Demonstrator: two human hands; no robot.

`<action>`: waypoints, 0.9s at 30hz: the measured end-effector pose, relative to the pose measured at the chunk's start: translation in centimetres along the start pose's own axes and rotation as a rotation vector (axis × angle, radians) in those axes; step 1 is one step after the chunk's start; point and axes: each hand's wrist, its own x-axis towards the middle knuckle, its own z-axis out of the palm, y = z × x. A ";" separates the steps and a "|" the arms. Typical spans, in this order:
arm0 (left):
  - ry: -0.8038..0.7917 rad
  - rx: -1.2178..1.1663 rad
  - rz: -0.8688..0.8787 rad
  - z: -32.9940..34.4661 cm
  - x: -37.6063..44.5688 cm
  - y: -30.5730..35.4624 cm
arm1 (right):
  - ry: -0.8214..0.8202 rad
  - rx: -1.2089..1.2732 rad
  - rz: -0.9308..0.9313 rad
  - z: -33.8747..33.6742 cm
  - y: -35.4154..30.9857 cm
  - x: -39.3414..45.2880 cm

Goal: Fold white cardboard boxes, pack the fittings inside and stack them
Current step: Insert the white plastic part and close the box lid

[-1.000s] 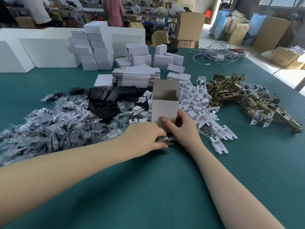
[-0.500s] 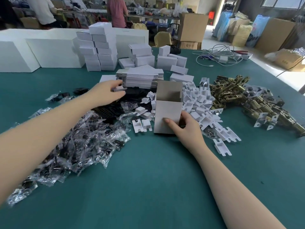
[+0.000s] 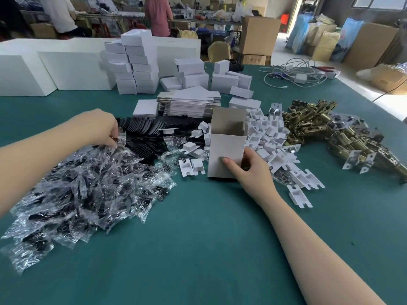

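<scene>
cardboard box (image 3: 226, 150) stands upright on the green table (image 3: 198, 249), top flaps open, brown inside showing, white outside. my right hand (image 3: 253, 170) grips it low on its right side, thumb laid across the front face, fingers curled round behind where i cannot see them.

my left hand (image 3: 99, 128) is well apart from the right, out over the far edge of the heap of clear plastic packets (image 3: 88, 190), which hold small dark parts. its fingertips are bent down and pinch something small at the top of that heap — too small to tell whether it is a packet or a loose piece.

just beyond the left hand lies a spread of black flat pieces (image 3: 145, 133). between those and the box sit loose white plastic fittings (image 3: 191, 148), and many more of them are piled against the box's right side (image 3: 271, 139). further right is a heap of brass-coloured latch parts (image 3: 330, 133), some with silver plates.

behind the box a pile of flat unfolded cartons (image 3: 189, 104) rests on the table, and past it stand stacks of closed white boxes (image 3: 134, 67), the tallest at the left. a tangle of white cables (image 3: 295, 73) lies near the far right edge. two people stand at benches in the background.
</scene>
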 end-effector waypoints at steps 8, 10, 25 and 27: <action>-0.305 -0.293 0.059 -1.2 -0.3 -0.9 | 0.003 -0.004 0.002 0.0 0.0 0.0; -0.296 -0.189 0.099 -1.2 -0.6 -0.7 | 0.001 0.002 0.010 0.0 0.0 -0.1; -0.090 -0.774 0.041 -1.3 0.0 -0.2 | -0.002 0.007 -0.002 0.0 0.2 0.0; -0.110 -1.200 -0.062 -1.2 0.0 0.3 | -0.006 0.013 0.001 0.0 0.2 0.0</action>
